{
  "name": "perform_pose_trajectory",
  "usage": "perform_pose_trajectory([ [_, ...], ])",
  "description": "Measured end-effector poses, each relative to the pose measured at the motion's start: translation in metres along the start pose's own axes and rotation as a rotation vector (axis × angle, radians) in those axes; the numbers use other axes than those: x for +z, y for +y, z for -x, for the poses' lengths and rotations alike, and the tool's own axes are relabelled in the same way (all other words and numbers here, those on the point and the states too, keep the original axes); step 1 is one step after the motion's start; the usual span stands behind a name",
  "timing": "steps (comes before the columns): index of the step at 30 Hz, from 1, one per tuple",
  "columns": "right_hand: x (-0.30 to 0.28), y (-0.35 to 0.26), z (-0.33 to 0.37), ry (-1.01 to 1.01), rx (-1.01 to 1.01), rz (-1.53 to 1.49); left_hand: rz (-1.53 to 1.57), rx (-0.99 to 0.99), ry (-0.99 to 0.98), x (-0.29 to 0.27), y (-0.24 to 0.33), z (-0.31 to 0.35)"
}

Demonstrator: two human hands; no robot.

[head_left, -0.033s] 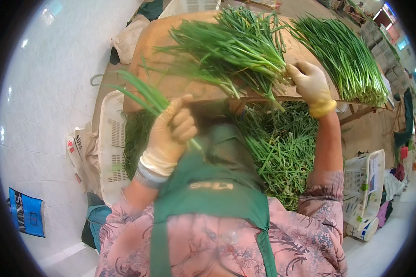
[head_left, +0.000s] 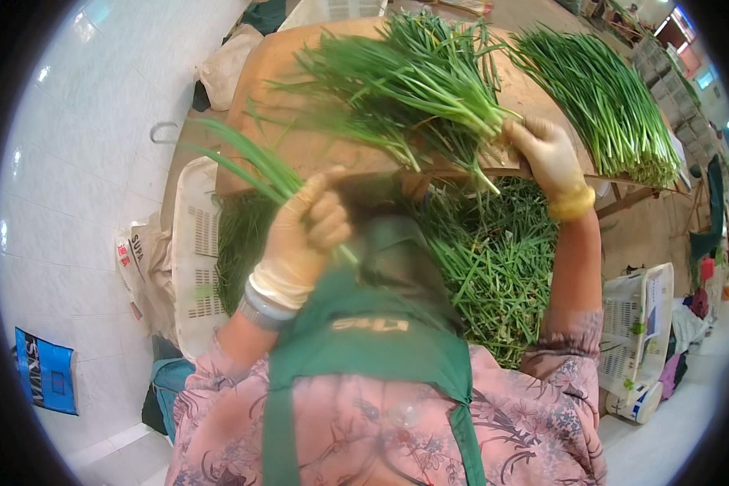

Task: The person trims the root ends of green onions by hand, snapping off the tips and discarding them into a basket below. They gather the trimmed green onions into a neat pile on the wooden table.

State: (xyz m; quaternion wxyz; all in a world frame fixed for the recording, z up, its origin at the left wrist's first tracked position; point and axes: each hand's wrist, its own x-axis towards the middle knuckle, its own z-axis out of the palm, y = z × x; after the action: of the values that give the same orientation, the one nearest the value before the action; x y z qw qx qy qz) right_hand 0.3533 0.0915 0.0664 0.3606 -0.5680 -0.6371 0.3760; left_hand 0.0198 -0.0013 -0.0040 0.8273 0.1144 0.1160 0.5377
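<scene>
Through my head camera, I see a thin, wrinkled, off-white glove on each hand, a smooth brown tabletop [head_left: 259,77] with a curved edge, and a white perforated plastic crate [head_left: 196,235] at left. The left hand [head_left: 306,223] is curled into a fist around a small bunch of stalks [head_left: 259,166], held in front of the green apron [head_left: 364,348]; the right hand [head_left: 547,154] pinches pale stem ends of the heap of stalks [head_left: 429,77] on the table. That heap is long-leaved, green and ragged, whitish at the stems (the sheaf [head_left: 595,97] at right lies far straighter). Blur softens the bunch, the fist hides its middle, and some right-hand fingers curl out of my sight.
</scene>
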Motion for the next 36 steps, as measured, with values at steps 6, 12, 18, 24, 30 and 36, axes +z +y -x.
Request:
perform_pose_trajectory([
  [6,0.046,0.031,0.087,0.177,0.115,-0.137,-0.281,-0.146,0.158,0.01,-0.037,0.012],
  [12,-0.002,-0.026,0.084,0.163,-0.186,-1.046,-0.202,-0.079,0.022,0.027,-0.038,-0.01],
  [18,0.06,-0.013,0.144,0.304,-0.475,-0.07,-0.434,-0.111,-0.03,0.043,-0.052,0.018],
  [24,0.124,0.034,0.179,-0.038,-0.243,0.016,-0.544,-0.165,0.391,0.013,-0.076,0.028],
  [30,0.153,0.042,0.17,-0.113,0.354,-1.089,-0.549,-0.186,0.365,0.011,-0.081,0.029],
  [36,0.092,0.069,0.214,0.041,0.311,-1.144,-0.476,0.034,0.375,0.004,-0.069,0.026],
])
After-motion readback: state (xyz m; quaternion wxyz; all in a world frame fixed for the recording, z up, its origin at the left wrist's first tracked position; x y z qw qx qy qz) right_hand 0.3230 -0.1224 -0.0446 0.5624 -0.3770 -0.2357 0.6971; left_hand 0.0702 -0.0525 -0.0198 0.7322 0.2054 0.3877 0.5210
